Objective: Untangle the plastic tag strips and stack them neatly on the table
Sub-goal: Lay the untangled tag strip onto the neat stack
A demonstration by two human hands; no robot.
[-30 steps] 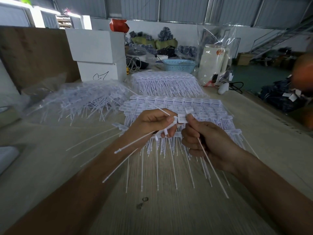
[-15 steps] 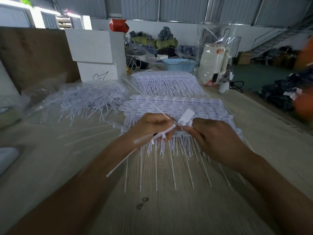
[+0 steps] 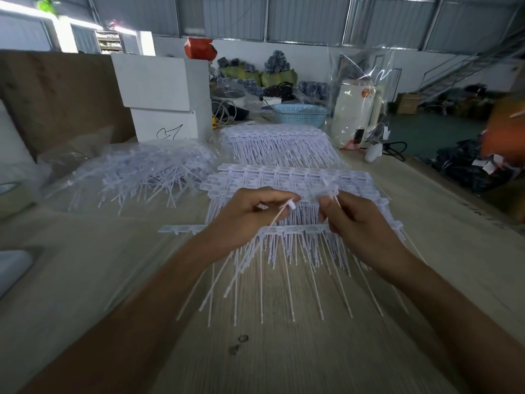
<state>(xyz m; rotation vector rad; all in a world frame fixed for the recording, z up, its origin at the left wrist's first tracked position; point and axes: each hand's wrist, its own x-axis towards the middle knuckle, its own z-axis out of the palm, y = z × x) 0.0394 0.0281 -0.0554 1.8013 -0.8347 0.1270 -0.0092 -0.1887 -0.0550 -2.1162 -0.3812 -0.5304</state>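
Pinching a single white tag strip (image 3: 281, 213) w/ my left hand (image 3: 250, 220), thumb & forefinger closed on its small head end, thin tail slanting down-left past my palm. My right hand (image 3: 360, 223) pinches another tag strip (image 3: 331, 191) by its flat head, fingers curled, stem running down behind the knuckles. Both hands hover just above the near stack of tag strips (image 3: 284, 183), which lies mid-tabletop, heads in tidy rows, tails fanning toward me. One comb-like row (image 3: 289, 229) sits at the stack's near edge, partly under my hands, its left end poking out past my left wrist. A second neat stack (image 3: 278, 143) lies just beyond, toward the far edge. Left of both, a tangled heap of strips (image 3: 142, 177) sprawls in clear plastic, near the tabletop's left side. The wooden tabletop (image 3: 284, 351) shows a small dark mark close to me.

Far edge: two white boxes (image 3: 162, 92) stacked, a blue basket (image 3: 298, 113), a white appliance in clear wrap (image 3: 358, 109).
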